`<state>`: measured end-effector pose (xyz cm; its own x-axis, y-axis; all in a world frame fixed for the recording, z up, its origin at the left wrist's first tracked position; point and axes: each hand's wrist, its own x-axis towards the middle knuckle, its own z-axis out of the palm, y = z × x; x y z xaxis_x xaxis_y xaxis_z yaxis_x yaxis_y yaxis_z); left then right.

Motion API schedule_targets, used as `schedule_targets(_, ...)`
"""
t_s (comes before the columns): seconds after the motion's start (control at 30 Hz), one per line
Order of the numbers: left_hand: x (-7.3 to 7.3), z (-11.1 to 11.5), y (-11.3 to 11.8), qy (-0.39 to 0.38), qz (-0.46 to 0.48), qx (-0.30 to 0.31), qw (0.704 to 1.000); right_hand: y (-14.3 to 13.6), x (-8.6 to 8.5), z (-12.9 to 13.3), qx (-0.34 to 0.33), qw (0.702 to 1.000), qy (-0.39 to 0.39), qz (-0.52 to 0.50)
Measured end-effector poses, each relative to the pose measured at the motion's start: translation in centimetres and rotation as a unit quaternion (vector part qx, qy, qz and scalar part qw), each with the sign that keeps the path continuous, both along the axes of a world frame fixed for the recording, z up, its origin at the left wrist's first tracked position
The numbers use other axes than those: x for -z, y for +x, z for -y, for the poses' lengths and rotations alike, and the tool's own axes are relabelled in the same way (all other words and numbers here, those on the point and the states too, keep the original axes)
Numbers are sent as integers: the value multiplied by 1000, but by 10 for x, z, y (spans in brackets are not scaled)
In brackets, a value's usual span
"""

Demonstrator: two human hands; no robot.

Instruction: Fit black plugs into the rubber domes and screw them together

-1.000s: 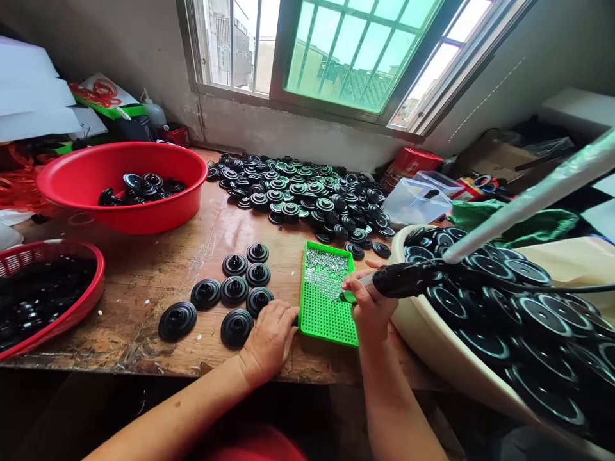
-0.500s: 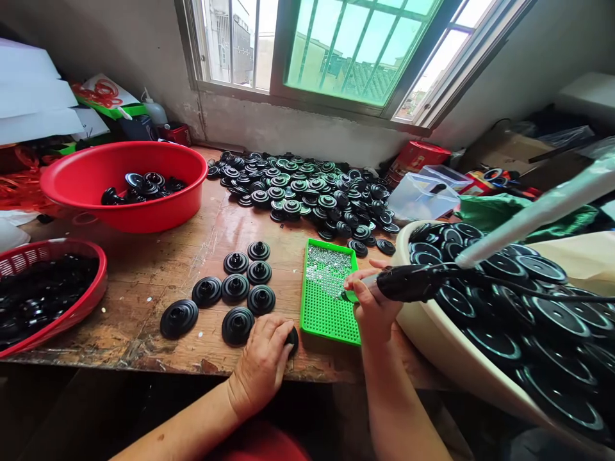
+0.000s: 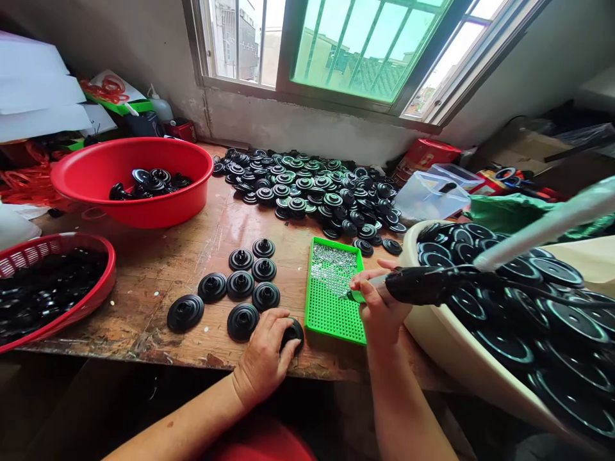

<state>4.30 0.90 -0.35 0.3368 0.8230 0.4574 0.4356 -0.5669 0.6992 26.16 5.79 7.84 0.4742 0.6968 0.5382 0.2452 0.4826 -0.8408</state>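
Near centre: stepped round black plastic-looking disc (image 3: pixel 296 331), pinched between fingers and thumb of left hand (image 3: pixel 264 346), apparently for steadiness. Right: black cylindrical tool (image 3: pixel 420 285), clasped in right hand (image 3: pixel 380 310), tip over green perforated plastic tray (image 3: pixel 331 314), close for reach; tip contact unclear.

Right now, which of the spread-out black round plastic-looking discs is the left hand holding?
The rightmost black, round, stepped disc of that group, just left of the green perforated plastic tray: it alone is gripped by the left hand.
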Motion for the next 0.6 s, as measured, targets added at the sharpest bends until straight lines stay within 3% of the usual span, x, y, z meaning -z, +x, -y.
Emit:
schedule_targets(0.13,2,-1,1,-10,4,-5,1000,-14,-19,15,-31,998,47,-15)
schedule_targets(0.3,1,-2,0,-20,13,5,1000,-50,-40,42,-167,984,34,-53)
schedule_targets(0.43,0,-3,0,-26,13,12,1000,-74,-35,51,-247,967,12,-52)
schedule_targets(0.6,-1,-4,0,-26,18,18,999,-81,-19,48,-274,959,-7,-67)
